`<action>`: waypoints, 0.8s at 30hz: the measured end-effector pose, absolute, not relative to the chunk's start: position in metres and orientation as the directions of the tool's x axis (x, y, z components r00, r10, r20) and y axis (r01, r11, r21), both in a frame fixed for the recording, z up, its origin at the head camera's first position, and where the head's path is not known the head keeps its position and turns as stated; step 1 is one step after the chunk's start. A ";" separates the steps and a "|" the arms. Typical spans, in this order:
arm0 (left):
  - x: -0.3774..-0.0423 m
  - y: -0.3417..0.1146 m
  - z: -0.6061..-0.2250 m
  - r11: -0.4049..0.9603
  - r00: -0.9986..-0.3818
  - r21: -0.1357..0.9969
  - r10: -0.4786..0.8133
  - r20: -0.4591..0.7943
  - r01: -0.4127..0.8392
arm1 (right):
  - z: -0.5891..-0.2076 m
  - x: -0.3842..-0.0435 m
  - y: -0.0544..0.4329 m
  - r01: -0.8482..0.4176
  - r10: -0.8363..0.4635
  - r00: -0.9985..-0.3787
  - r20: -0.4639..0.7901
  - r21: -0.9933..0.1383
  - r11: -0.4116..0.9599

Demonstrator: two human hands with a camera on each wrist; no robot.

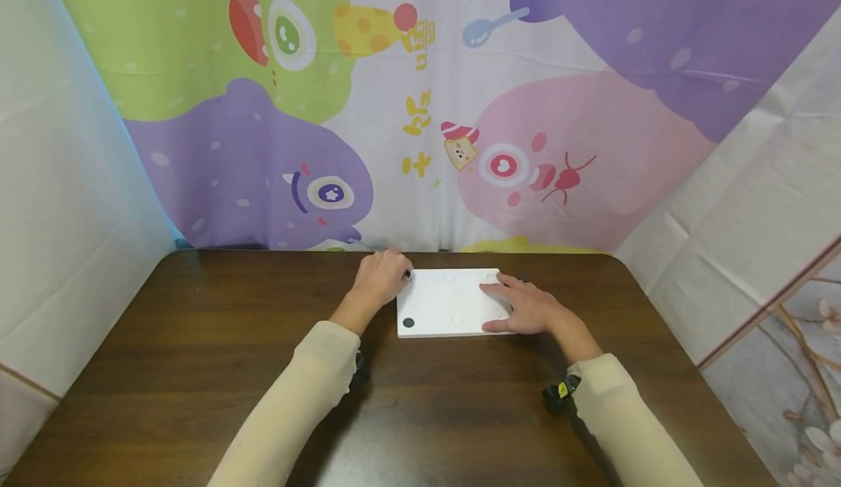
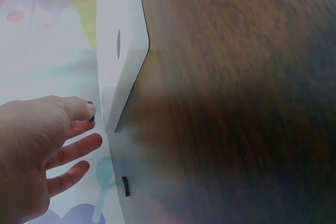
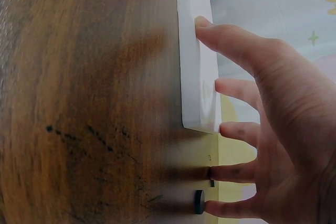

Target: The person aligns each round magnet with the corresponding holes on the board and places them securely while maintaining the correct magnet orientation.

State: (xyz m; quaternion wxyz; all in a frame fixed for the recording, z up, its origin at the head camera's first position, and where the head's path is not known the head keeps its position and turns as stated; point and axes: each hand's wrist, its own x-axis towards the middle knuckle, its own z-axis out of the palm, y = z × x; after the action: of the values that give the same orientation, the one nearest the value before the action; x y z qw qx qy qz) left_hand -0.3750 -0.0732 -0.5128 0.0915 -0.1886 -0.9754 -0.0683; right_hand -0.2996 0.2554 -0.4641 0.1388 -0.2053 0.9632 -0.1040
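Observation:
A white rectangular board (image 1: 430, 297) with shallow round recesses lies flat on the table. One black disc (image 1: 409, 323) sits in its near left corner. Above the far left corner, my left hand (image 1: 381, 277) pinches a small black disc (image 2: 91, 111) between thumb and forefinger; the other fingers are loosely spread in the left wrist view. My right hand (image 1: 531, 308) rests over the board's right end with fingers spread and fairly straight. Its thumb touches the near edge, and the fingers reach past the far right corner. The pinky is near another black disc (image 3: 199, 202) on the table.
Another small black piece (image 2: 126, 187) lies near the table's back edge, left of the board. A patterned cloth (image 1: 420, 107) hangs directly behind the brown wooden table (image 1: 230, 341). White panels stand along both sides.

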 end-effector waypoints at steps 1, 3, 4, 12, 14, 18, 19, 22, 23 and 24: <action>-0.377 -0.073 -0.515 0.919 -0.914 0.104 0.356 0.197 0.380 | -0.464 -0.299 0.255 -0.367 -0.424 -0.877 -0.225 -0.258 0.894; -0.372 -0.071 -0.508 0.921 -0.920 0.111 0.353 0.172 0.375 | -0.464 -0.299 0.255 -0.367 -0.424 -0.877 -0.224 -0.257 0.894; -0.365 -0.070 -0.500 0.920 -0.919 0.108 0.355 0.172 0.376 | -0.464 -0.299 0.255 -0.366 -0.424 -0.878 -0.224 -0.257 0.894; -0.395 -0.074 -0.535 0.922 -0.921 0.122 0.341 0.187 0.366 | -0.464 -0.299 0.255 -0.358 -0.416 -0.880 -0.229 -0.255 0.898; -0.397 -0.073 -0.538 0.924 -0.927 0.129 0.338 0.164 0.360 | -0.464 -0.299 0.255 -0.360 -0.418 -0.880 -0.228 -0.254 0.898; -0.392 -0.071 -0.533 0.931 -0.932 0.106 0.333 0.143 0.349 | -0.464 -0.299 0.255 -0.363 -0.421 -0.879 -0.225 -0.257 0.896; -0.390 -0.070 -0.531 0.933 -0.933 0.096 0.333 0.135 0.347 | -0.464 -0.299 0.255 -0.363 -0.421 -0.879 -0.224 -0.258 0.895; -0.386 -0.070 -0.527 0.934 -0.932 0.086 0.333 0.144 0.347 | -0.463 -0.298 0.255 -0.362 -0.421 -0.879 -0.225 -0.263 0.895; -0.386 -0.070 -0.528 0.933 -0.931 0.082 0.336 0.144 0.350 | -0.463 -0.298 0.255 -0.361 -0.421 -0.879 -0.225 -0.263 0.895; -0.386 -0.070 -0.529 0.932 -0.928 0.079 0.338 0.154 0.353 | -0.463 -0.298 0.255 -0.359 -0.419 -0.879 -0.226 -0.263 0.895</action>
State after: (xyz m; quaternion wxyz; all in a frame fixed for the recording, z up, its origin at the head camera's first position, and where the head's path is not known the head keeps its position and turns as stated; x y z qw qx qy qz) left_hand -0.3860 -0.0704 -0.5292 0.0690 -0.1762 -0.9805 -0.0524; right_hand -0.2980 0.2549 -0.4627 0.1399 -0.2021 0.9634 -0.1072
